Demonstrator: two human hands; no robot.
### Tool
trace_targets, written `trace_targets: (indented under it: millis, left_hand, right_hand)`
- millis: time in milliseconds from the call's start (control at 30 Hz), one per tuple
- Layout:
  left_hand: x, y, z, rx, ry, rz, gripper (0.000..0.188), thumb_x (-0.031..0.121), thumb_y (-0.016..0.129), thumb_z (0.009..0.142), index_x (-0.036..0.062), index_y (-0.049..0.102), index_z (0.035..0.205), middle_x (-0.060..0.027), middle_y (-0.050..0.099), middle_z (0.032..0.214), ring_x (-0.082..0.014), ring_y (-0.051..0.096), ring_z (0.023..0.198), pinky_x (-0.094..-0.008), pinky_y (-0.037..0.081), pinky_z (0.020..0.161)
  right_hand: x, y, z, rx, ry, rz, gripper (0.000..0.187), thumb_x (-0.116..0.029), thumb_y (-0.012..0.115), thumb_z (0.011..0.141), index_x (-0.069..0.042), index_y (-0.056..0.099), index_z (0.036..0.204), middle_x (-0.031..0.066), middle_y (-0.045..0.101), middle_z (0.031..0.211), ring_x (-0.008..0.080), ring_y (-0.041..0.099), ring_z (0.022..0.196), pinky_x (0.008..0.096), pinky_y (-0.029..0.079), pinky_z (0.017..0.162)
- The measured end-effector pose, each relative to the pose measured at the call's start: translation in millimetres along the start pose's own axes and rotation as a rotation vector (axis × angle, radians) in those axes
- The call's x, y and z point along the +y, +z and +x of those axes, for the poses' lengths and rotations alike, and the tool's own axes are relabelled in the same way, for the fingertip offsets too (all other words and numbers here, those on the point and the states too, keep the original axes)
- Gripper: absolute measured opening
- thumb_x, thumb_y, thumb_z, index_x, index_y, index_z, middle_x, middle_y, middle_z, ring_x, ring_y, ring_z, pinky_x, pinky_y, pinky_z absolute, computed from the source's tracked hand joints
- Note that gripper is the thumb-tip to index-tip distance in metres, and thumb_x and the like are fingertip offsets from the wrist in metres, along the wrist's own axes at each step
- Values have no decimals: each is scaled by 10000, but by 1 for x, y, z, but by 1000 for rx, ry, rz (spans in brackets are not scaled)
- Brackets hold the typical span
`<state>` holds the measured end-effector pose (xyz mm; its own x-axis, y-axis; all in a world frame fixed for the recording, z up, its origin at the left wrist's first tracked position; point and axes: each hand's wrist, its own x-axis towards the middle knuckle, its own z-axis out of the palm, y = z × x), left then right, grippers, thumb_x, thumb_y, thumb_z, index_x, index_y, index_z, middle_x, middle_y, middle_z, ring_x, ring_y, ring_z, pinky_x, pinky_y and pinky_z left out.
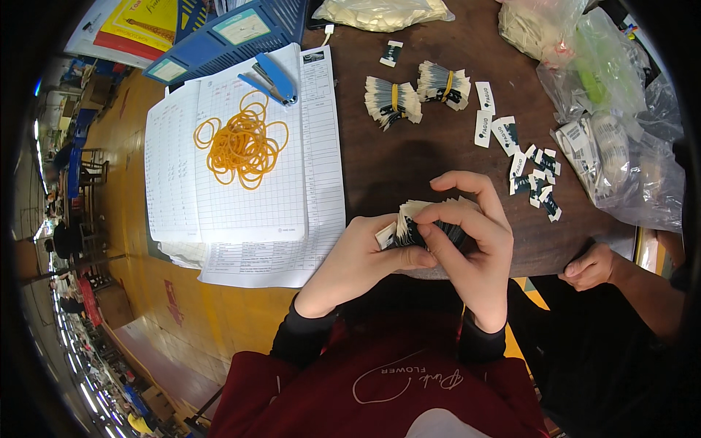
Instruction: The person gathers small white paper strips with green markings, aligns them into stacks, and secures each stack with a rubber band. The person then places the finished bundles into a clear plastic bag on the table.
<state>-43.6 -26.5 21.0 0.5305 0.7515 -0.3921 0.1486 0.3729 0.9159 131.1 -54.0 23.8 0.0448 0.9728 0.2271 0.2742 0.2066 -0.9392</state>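
Holding a label stack (407,228) at the near edge of the desk (471,45): left hand (363,253) clamped round it, right hand (475,237) with thumb and forefinger close together at its fanned edge, actual pinch unclear. Likely light, thin, bendy, prone to sliding out of line; best gripped mid-length across the flat faces. Outward: waisted banded bundles (380,101), flat loose labels (483,128), stretchy-looking orange rubber bands (241,142) on gridded paper (285,212), crinkly clear bags (642,179).

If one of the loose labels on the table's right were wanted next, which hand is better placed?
Right, probably: the right hand is nearer the loose labels and seems only to be fingering the label stack, while the left hand grips it from the left.
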Motion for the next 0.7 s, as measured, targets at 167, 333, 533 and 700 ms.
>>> trace_targets:
  millis: [167, 333, 533, 700]
  left_hand:
    - [-2, 1, -1, -7, -14, -141, 257, 163, 797, 869, -6, 695, 1033, -43, 743, 859, -72, 664, 818, -254, 517, 745]
    - [-2, 0, -1, -31, 26, -85, 248, 163, 793, 878, -10, 691, 1024, -39, 745, 864, -74, 669, 821, -258, 521, 750]
    - [1, 0, -1, -40, 23, -66, 241, 154, 788, 881, -13, 690, 1026, -39, 745, 859, -77, 672, 822, -256, 522, 759]
    - [2, -1, 0, -58, -23, -67, 264, 167, 798, 873, -14, 689, 1031, -41, 743, 864, -78, 675, 833, -256, 522, 758]
  right_hand:
    - [0, -2, 0, -4, -8, 28, 215, 13, 804, 732, -26, 755, 937, 102, 614, 1179, 171, 685, 857, 297, 543, 743]
    - [0, -2, 0, -13, 28, 33, 227, 40, 791, 696, 18, 741, 917, 118, 609, 1196, 161, 662, 894, 283, 501, 791]
    - [-1, -1, -1, -5, 56, 39, 230, 41, 799, 685, 11, 744, 906, 109, 613, 1190, 161, 661, 893, 285, 506, 790]
    - [-1, -2, -1, -9, 47, 53, 228, 43, 797, 689, 10, 745, 908, 109, 614, 1186, 157, 658, 887, 279, 503, 784]
